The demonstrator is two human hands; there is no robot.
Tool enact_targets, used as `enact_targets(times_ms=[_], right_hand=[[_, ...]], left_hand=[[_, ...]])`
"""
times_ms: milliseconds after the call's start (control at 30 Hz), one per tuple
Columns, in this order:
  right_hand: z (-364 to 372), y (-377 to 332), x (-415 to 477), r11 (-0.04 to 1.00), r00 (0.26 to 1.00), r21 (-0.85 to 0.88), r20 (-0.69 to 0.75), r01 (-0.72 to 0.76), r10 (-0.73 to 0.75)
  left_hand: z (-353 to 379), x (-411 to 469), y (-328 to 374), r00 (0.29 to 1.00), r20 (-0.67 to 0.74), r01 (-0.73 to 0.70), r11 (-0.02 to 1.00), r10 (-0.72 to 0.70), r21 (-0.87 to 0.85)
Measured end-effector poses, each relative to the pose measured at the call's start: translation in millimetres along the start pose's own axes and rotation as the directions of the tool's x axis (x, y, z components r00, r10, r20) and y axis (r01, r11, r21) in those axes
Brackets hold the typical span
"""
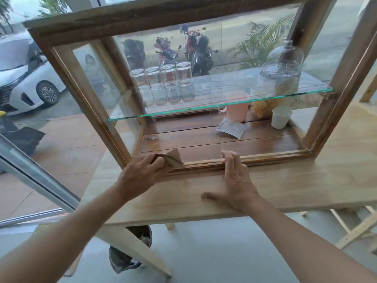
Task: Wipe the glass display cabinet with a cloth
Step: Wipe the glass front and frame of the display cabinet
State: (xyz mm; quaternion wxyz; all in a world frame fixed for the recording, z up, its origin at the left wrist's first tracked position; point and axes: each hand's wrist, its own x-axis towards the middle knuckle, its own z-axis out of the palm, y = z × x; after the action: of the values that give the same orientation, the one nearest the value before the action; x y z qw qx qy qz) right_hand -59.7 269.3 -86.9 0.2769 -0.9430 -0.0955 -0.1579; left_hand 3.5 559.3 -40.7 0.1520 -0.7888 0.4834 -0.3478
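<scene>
Head view, left hand [140, 174] fingers clamped on cloth [173, 159] at cabinet [204, 166] base, right hand [237, 180] fingers apart (glasses [163, 84] inside).

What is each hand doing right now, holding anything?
Left hand: closed on the brown cloth, pressed at the cabinet's lower front.
Right hand: open, empty, fingers on the cabinet's bottom rail.

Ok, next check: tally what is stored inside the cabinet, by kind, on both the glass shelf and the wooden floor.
Upturned drinking glasses on the glass shelf: 4
Clear jars on the shelf: 1
Pink mugs on the cabinet floor: 1
White cups: 1
Printed paper slips: 1
Yellowish bundles, kind unclear: 1
Total: 9
</scene>
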Motion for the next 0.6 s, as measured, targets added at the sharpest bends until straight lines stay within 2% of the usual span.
enact_targets(times_ms=[67,167,233,433,533,600], right_hand=[[0.4,-0.2,0.8,1.000,1.000,-0.004,-0.004,-0.006,0.006],[2.0,-1.8,0.5,1.000,0.999,0.002,-0.024,-0.022,0.022],[0.5,-2.7,-1.2,0.999,0.999,0.022,-0.031,-0.032,0.033],[-0.6,-0.9,0.2,1.000,1.000,-0.006,0.005,-0.007,0.007],[0.4,-1.0,2.2,1.000,1.000,-0.016,-0.003,-0.015,0.015],[0.5,-2.3,0.8,0.999,0.999,-0.017,-0.005,-0.033,0.033]], left_hand=[[3.2,-1.1,5.8,0.999,-0.005,0.036,0.999,-0.036,0.016],[16.3,51.9,55.9,0.996,0.014,0.088,0.995,-0.088,-0.048],[15.5,78.5,66.7,1.000,-0.018,0.010,1.000,-0.010,-0.013],[-11.9,-11.9,-27.6,0.998,-0.048,0.033,0.999,-0.032,0.031],[2.4,16.6,10.2,0.985,-0.074,0.153,0.988,-0.154,-0.015],[13.2,57.6,48.1,0.990,-0.095,0.098,0.995,-0.101,-0.031]])
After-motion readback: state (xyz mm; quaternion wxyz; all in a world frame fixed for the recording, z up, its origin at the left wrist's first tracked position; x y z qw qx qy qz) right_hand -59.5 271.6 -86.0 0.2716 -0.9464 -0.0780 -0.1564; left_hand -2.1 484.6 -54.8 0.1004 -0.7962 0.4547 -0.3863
